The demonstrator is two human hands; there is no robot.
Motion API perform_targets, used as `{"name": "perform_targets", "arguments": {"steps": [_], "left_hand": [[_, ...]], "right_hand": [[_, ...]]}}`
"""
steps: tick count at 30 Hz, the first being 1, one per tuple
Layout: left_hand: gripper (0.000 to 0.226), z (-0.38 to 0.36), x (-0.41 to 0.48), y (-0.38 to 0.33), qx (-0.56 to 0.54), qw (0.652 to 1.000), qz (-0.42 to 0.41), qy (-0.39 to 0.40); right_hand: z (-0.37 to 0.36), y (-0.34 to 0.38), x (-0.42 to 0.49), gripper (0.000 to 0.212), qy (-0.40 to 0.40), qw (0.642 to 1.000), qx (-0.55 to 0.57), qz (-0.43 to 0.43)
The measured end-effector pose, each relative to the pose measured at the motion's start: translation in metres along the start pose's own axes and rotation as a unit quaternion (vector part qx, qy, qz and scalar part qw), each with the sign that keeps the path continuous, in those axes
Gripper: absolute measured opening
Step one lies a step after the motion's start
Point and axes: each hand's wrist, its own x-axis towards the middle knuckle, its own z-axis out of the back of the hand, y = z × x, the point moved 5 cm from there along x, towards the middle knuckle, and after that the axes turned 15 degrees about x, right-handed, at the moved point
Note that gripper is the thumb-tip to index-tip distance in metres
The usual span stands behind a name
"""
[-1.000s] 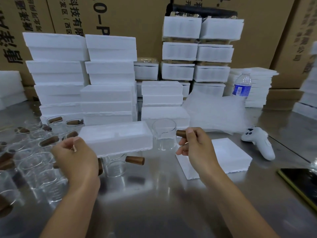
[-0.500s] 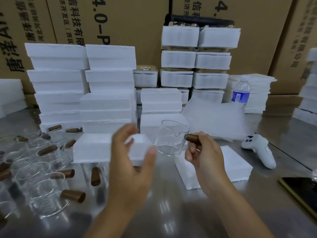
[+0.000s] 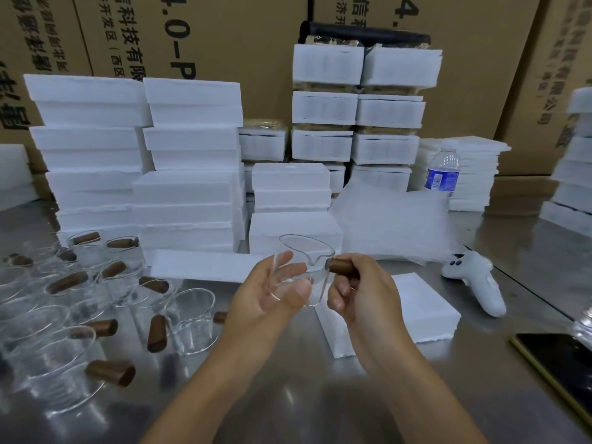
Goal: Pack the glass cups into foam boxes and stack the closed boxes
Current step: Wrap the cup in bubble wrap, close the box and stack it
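1 glass cup [image 3: 304, 261] is up off the table, just in front of the low foam box [image 3: 198, 267], at its right end. The right hand [image 3: 362, 293] pinches the brown wooden handle [image 3: 341, 267]; the left hand [image 3: 266, 299] wraps thumb and fingers round the clear body. This looks like the carry-to-box step. Next comes a gentle lowering into that box, handle lined up. The foam lid [image 3: 416, 309] lies right of the box and the loose cups [image 3: 189, 312] sit in front of it.

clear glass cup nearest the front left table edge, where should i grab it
Take that clear glass cup by its brown wooden handle, coming from the right: the handle juts out over bare steel table, while other cups crowd the body's left and far sides.
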Motion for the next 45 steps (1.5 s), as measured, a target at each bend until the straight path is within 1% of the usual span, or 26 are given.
{"name": "perform_targets", "arguments": {"steps": [3, 7, 9, 11, 13, 14, 15, 17, 18, 19, 20, 22, 25, 27, 29, 31, 35, 37, 43, 45], "left_hand": [[0.076, 0.002, -0.001, 0.004, -0.029, 0.999, 0.02, -0.011], [0.096, 0.01, 0.0, 0.008, -0.087, 0.995, 0.036, -0.037], [0.1, 0.014, 0.001, 0.008, -0.13, 0.989, 0.045, -0.05], [0.098, 0.016, 0.003, 0.009, -0.162, 0.984, 0.052, -0.059], [0.094, 0.017, 0.005, 0.01, -0.183, 0.98, 0.056, -0.061], [0.095, 0.018, 0.006, 0.011, -0.19, 0.978, 0.057, -0.063], [0.098, 0.018, 0.006, 0.011, -0.194, 0.977, 0.057, -0.064], [0.103, 0.019, 0.007, 0.013, -0.196, 0.977, 0.057, -0.062], [0.104, 0.019, 0.008, 0.013, -0.196, 0.977, 0.057, -0.057], [0.105, 0.019, 0.008, 0.013, -0.197, 0.977, 0.056, -0.051], [0.105, 0.018, 0.009, 0.014, -0.2, 0.977, 0.054, -0.046], [0.105, 0.017, 0.009, 0.014, -0.205, 0.977, 0.049, -0.036], [0.107, 0.015, 0.01, 0.014, -0.205, 0.977, 0.05, -0.027], [0.106, 0.014, 0.011, 0.015, -0.208, 0.976, 0.051, -0.026], [0.105, 0.014, 0.011, 0.015, -0.216, 0.975, 0.05, -0.027], [0.103, 0.015, 0.012, 0.016, -0.226, 0.972, 0.05, -0.028], [0.101, 0.014, 0.011, 0.015, -0.235, 0.97, 0.054, -0.024], [0.102, 0.013, 0.011, 0.016, -0.238, 0.969, 0.057, -0.023], [0.103, 0.013, 0.01, 0.015, -0.239, 0.969, 0.056, -0.026], [0.102, 0.013, 0.01, 0.015, -0.242, 0.968, 0.056, -0.026]], "right_hand": [[0.0, 0.002, -0.003, 0.026, 0.003, 0.999, -0.039, 0.01], [0.004, 0.017, 0.007, 0.024, -0.012, 0.993, -0.1, 0.066], [0.009, 0.033, 0.023, 0.02, -0.026, 0.987, -0.127, 0.098], [0.015, 0.049, 0.046, 0.013, -0.042, 0.967, -0.207, 0.139], [0.022, 0.061, 0.071, 0.007, -0.052, 0.925, -0.325, 0.187], [0.027, 0.064, 0.084, 0.009, -0.052, 0.895, -0.393, 0.205], [0.032, 0.066, 0.097, 0.018, -0.045, 0.86, -0.46, 0.215], [0.046, 0.065, 0.122, 0.035, -0.034, 0.787, -0.581, 0.205], [0.054, 0.066, 0.132, 0.039, -0.041, 0.752, -0.629, 0.191], [0.061, 0.067, 0.141, 0.042, -0.053, 0.725, -0.665, 0.172], [0.069, 0.068, 0.148, 0.044, -0.065, 0.705, -0.689, 0.151], [0.08, 0.069, 0.158, 0.045, -0.08, 0.68, -0.719, 0.118], [0.09, 0.069, 0.164, 0.043, -0.084, 0.647, -0.751, 0.102], [0.089, 0.07, 0.164, 0.044, -0.082, 0.626, -0.767, 0.11], [0.086, 0.071, 0.163, 0.043, -0.074, 0.595, -0.79, 0.128], [0.085, 0.072, 0.161, 0.034, -0.066, 0.571, -0.806, 0.142], [0.084, 0.071, 0.158, 0.017, -0.068, 0.568, -0.807, 0.149], [0.083, 0.07, 0.158, 0.013, -0.074, 0.554, -0.815, 0.151], [0.082, 0.064, 0.162, 0.024, -0.078, 0.504, -0.847, 0.153], [0.082, 0.064, 0.162, 0.025, -0.078, 0.495, -0.849, 0.165]]}}
